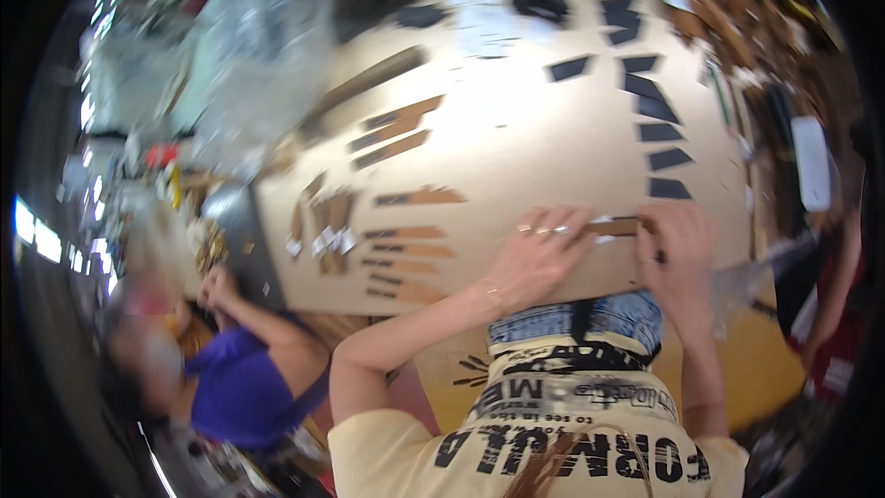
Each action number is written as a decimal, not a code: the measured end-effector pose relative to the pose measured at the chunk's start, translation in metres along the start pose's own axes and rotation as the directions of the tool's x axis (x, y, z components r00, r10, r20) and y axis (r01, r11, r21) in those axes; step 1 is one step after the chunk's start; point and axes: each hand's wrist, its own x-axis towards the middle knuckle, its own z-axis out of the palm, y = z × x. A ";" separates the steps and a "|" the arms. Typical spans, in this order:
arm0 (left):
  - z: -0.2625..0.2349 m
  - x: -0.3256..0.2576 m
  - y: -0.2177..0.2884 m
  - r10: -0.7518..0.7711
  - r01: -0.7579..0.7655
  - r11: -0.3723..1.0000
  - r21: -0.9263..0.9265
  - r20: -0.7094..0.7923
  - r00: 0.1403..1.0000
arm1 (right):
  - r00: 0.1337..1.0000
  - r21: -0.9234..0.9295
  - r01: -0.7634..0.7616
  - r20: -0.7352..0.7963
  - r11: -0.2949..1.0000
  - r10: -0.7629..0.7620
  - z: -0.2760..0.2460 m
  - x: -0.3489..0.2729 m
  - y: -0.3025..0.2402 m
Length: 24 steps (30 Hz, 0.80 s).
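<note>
A short brown strip [619,227], perhaps leather, lies at the table's near edge with small white bits at its left part. My left hand [544,254] is closed over its left end, rings on the fingers. At the other end, my right hand [680,238] grips the strip with bent fingers; a ring shows there too. Both hands' fingertips are partly hidden. Just beyond my right hand, dark slanted pieces [668,188] form a column going away from me. Brown-and-black strips [406,249] lie in rows to the left of my left hand.
The beige table [516,166] carries a long dark roll [373,83] and white papers [484,23] farther back. Plastic bags [263,46] are heaped at the far left. A co-worker in purple [253,373] sits at the left; another person's arm [834,286] shows at the right.
</note>
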 end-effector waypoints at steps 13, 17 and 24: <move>-0.034 0.016 -0.007 -0.457 0.351 0.753 -0.556 -0.058 0.888 | 0.998 0.209 0.062 -0.044 0.976 -0.054 -0.010 -0.002 -0.010; -0.086 -0.047 -0.043 -0.831 0.535 0.494 -0.686 -0.190 0.524 | 0.997 0.227 0.005 -0.071 0.974 0.012 -0.009 0.007 -0.012; -0.118 -0.175 -0.098 -0.918 0.790 0.287 -0.542 -0.393 0.064 | 0.999 0.207 -0.049 0.004 0.977 0.050 -0.003 0.018 0.006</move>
